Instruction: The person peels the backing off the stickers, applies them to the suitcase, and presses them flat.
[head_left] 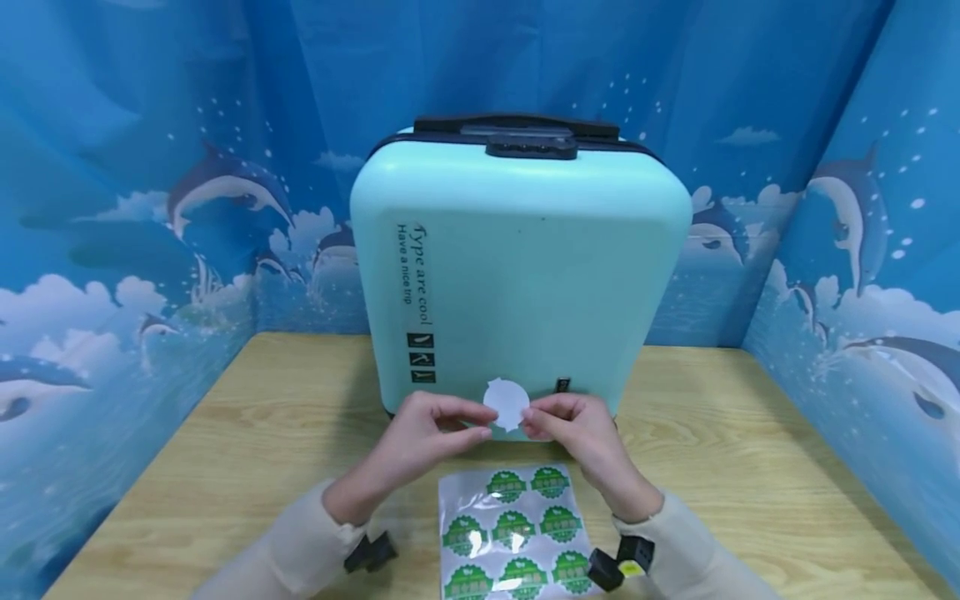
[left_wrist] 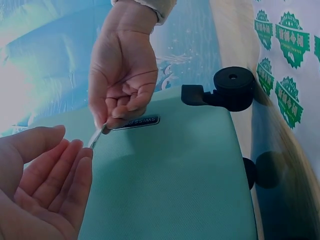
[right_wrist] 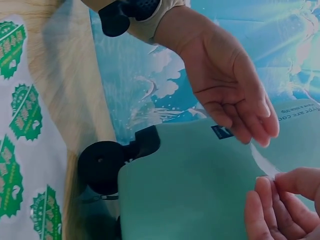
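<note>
Between the two hands, low in front of the mint-green suitcase, is a round sticker with a scalloped edge, its white side toward the head camera. My right hand pinches its right edge between thumb and fingers. The left hand is at the opposite edge, fingertips right at the rim; in the left wrist view its thumb stands apart from the loosely bent fingers. Edge-on, the sticker shows as a thin strip in both wrist views. Below the hands lies a sheet of green round stickers.
The suitcase stands upright on a wooden table, with a black handle on top and black wheels at the bottom. A blue curtain with dolphins surrounds the back and sides. Printed lettering runs down the suitcase's left side.
</note>
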